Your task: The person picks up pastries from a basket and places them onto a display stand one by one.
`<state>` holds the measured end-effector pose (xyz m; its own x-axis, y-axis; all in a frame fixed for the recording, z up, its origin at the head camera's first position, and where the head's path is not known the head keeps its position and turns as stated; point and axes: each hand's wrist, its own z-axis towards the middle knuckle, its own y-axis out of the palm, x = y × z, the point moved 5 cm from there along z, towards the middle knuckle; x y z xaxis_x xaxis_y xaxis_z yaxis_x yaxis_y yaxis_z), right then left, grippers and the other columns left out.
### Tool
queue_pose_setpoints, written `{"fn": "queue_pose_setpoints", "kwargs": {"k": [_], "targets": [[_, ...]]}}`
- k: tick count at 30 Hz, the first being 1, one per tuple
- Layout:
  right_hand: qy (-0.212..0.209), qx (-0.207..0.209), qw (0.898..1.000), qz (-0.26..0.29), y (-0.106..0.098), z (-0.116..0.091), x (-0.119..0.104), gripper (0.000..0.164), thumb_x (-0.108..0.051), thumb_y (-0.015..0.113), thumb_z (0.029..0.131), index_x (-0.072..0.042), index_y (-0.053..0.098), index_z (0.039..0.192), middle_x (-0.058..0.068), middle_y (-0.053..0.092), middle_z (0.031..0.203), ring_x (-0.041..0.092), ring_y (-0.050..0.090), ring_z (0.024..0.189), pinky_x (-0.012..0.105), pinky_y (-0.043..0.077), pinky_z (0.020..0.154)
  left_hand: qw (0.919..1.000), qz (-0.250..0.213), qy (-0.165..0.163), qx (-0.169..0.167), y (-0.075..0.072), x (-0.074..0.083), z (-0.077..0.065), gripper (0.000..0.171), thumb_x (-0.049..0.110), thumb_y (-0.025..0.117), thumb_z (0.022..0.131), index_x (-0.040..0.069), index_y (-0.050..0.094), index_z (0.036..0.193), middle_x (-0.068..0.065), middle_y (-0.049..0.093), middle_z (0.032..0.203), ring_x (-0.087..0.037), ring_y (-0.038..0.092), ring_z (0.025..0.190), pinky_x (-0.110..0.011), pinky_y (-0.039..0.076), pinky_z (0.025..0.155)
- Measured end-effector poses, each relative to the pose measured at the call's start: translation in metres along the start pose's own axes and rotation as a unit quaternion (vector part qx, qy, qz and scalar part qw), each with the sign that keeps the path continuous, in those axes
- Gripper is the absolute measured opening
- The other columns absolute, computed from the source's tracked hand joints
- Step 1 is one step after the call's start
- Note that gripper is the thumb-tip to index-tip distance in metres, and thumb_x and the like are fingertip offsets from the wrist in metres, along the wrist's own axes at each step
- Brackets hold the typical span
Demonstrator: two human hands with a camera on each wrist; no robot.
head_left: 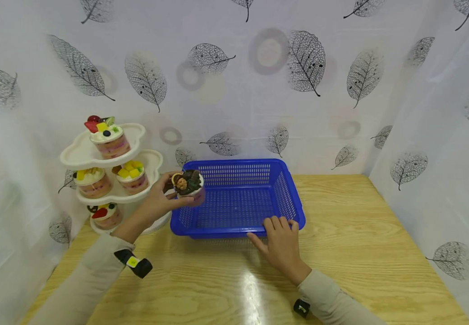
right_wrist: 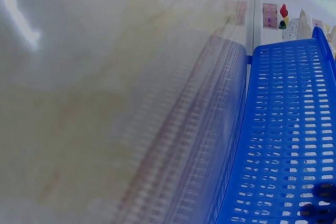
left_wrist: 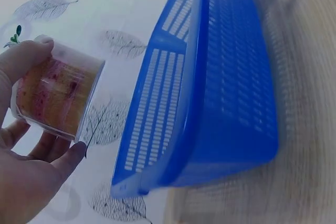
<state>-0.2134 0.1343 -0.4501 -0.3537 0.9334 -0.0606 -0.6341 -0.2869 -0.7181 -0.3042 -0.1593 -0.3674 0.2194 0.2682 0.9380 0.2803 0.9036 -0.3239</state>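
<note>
My left hand (head_left: 159, 203) grips a clear dessert cup (head_left: 197, 197) topped with dark chocolate pieces, a walnut and an orange slice. The cup is above the left end of a blue plastic basket (head_left: 240, 232). In the left wrist view, thumb and fingers curl round the cup (left_wrist: 58, 98), whose pink and tan layers show through its wall. My right hand (head_left: 282, 243) holds the basket's front rim near the right corner, fingers over the edge and thumb along the outside. The right wrist view shows the slotted basket (right_wrist: 283, 129) with most of that hand out of frame.
Left of the basket stands a white tiered stand (head_left: 74, 156). A fruit-topped cup (head_left: 112, 143) is on its top tier, two cups (head_left: 134, 180) on the middle one and another cup (head_left: 106, 218) low down. A leaf-patterned white curtain (head_left: 234, 99) hangs behind the wooden table (head_left: 340, 253).
</note>
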Motion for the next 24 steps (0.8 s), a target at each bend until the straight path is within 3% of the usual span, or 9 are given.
{"fn": "queue_pose_setpoints", "kwargs": {"k": [5,11,18,24], "targets": [[0.001,-0.002,1.000,-0.002,0.001,0.000,0.000,0.066,-0.070,0.033,0.091,-0.009,0.059,0.084,0.006,0.058,0.078,0.029,0.052,0.076,0.054,0.037,0.077,0.9996,0.018,-0.008,0.021,-0.016,-0.006,-0.010,0.074,0.012,0.077,0.081,0.007,0.035,0.142,-0.018,0.042,0.134,-0.031,0.040,0.126,-0.051,0.034,0.109],[0.003,-0.003,1.000,0.004,0.001,-0.001,0.000,0.066,-0.070,0.034,0.091,-0.009,0.058,0.084,0.006,0.058,0.079,0.029,0.052,0.077,0.055,0.037,0.078,0.9987,0.007,-0.023,0.046,-0.033,-0.013,-0.024,0.076,0.011,0.076,0.082,0.008,0.032,0.145,-0.014,0.041,0.138,-0.028,0.037,0.133,-0.046,0.032,0.111],[-0.001,0.001,1.000,-0.002,-0.001,0.000,0.000,0.067,-0.070,0.033,0.092,-0.009,0.059,0.084,0.006,0.058,0.078,0.029,0.052,0.076,0.054,0.037,0.077,0.9991,0.007,-0.013,0.041,-0.050,-0.021,-0.037,0.073,0.009,0.071,0.086,0.006,0.033,0.148,-0.007,0.038,0.143,-0.003,0.043,0.121,-0.014,0.042,0.098],[-0.009,0.006,1.000,-0.008,-0.002,0.001,-0.001,0.061,-0.067,0.041,0.090,-0.009,0.058,0.084,0.006,0.058,0.078,0.029,0.052,0.075,0.053,0.038,0.076,0.9992,0.029,-0.014,0.022,-0.061,-0.033,-0.048,0.068,0.012,0.071,0.088,0.009,0.036,0.147,0.001,0.041,0.143,0.000,0.043,0.122,-0.008,0.040,0.093]]}}
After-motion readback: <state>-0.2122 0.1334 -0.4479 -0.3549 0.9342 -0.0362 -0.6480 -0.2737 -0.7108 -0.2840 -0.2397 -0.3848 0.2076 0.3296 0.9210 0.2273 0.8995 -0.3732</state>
